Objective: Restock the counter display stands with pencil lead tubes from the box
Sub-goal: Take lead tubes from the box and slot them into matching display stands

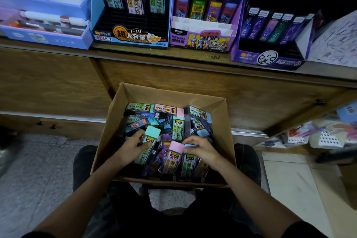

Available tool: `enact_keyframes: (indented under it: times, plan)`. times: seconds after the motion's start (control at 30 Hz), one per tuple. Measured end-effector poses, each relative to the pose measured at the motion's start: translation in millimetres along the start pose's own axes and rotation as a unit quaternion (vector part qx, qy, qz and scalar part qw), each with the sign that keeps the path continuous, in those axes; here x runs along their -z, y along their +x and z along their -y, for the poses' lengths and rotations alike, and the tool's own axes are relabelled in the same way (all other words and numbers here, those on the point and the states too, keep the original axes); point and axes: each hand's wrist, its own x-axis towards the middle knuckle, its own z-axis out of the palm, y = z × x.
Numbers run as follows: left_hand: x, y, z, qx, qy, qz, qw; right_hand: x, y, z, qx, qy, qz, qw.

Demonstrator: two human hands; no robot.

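Pencil lead tubes (166, 109) are heaped loosely in the open cardboard box (222, 121), lying at mixed angles. Near the box's left wall, a mint-capped tube (151, 134) is held by the left hand (134, 146), the grip clamped round its body. Its long axis is tilted, with the cap pointing toward the box's far right corner. Nearer the box's right wall, the right hand (201, 149) is laid over the heap, its grip pinched on a blue-capped tube (190, 145) whose body is hidden. A pink-capped tube (174, 153) is seen between the hands, cap toward the far wall. Beyond the box, a blue stand (131, 39), a purple stand (201, 43) and a dark violet stand (270, 60) are ranged on the tabletop (212, 57), with their tubes set caps up.
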Motion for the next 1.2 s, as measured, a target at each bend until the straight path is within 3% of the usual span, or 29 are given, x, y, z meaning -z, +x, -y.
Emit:
enact_keyframes:
  times: [0.23,0.5,0.67,0.93,1.1,1.2]
  plan:
    - [-10,1,-8,0.057,-0.045,0.041,0.997,-23,5,8,0.010,0.039,-0.047,0.998]
    - [-20,-2,-30,0.083,-0.110,0.013,0.990,0,4,39,0.058,0.069,-0.054,0.994]
    - [-31,-7,-58,0.000,-0.154,0.062,0.986,9,5,75,0.101,0.131,-0.097,0.981]
    - [-36,6,-89,-0.053,-0.186,0.026,0.981,17,-4,105,0.104,0.189,-0.179,0.960]
    - [-34,4,-109,-0.080,-0.220,0.017,0.972,36,-17,122,0.085,0.277,-0.157,0.944]
    - [-31,1,-130,-0.130,-0.211,0.018,0.969,50,-31,134,0.080,0.201,-0.154,0.964]
